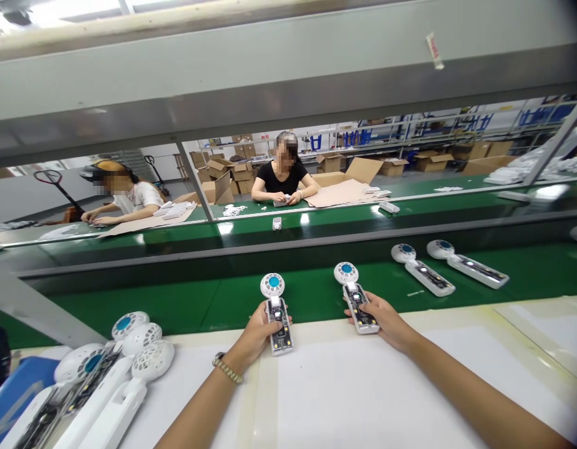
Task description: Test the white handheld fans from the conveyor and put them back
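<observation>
My left hand (pixel 257 332) is closed round the handle of a small white hand-held fan (pixel 277 312) with an open back, its circuit board lit and its round head with a blue hub pointing away. My right hand (pixel 386 319) grips the handle of a second fan of the same kind (pixel 356 296). Both fans lie at the far edge of the white worktop (pixel 363 393), their heads over the green conveyor belt (pixel 316 290). Two more open fans (pixel 421 269) (pixel 468 263) lie on the belt to the right.
A pile of white fan bodies and grilles (pixel 105 374) lies at my left on the worktop. Beyond a metal frame (pixel 288 93), a second green belt (pixel 316 221) carries a small white part (pixel 277 223). Two people (pixel 283 174) (pixel 124 196) sit opposite, among cardboard boxes.
</observation>
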{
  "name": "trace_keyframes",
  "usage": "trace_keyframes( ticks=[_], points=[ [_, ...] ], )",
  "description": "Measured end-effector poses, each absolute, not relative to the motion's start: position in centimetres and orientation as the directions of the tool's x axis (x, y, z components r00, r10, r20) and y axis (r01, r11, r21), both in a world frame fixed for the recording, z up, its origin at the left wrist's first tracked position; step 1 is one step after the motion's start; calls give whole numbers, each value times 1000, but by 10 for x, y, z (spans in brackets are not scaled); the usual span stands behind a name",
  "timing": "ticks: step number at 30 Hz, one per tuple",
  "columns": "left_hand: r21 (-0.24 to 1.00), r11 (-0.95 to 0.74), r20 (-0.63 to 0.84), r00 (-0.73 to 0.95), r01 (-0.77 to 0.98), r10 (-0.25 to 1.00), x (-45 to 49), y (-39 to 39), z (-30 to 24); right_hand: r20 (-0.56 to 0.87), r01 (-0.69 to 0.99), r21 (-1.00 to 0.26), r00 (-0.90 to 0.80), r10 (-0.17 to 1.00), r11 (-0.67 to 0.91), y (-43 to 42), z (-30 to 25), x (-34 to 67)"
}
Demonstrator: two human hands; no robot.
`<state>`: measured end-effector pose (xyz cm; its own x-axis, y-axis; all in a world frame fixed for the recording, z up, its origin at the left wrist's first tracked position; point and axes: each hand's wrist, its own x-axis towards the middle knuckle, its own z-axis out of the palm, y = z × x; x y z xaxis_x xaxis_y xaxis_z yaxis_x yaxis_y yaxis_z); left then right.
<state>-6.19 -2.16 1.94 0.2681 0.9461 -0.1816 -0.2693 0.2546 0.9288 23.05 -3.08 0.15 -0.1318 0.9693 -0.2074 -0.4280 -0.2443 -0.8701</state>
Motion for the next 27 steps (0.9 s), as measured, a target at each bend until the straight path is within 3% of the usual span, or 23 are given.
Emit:
trace_keyframes(
  ticks=[23, 27],
  points=[
    [927, 237, -153, 283, -292, 947, -63, -21, 18, -197, -415, -875, -163, 967, -248, -29, -3, 233],
    [917, 251, -165, 278, -311, 946, -61, -22, 22, -121, -477, -854, -208, 971, -209, -32, 3, 233]
  ],
)
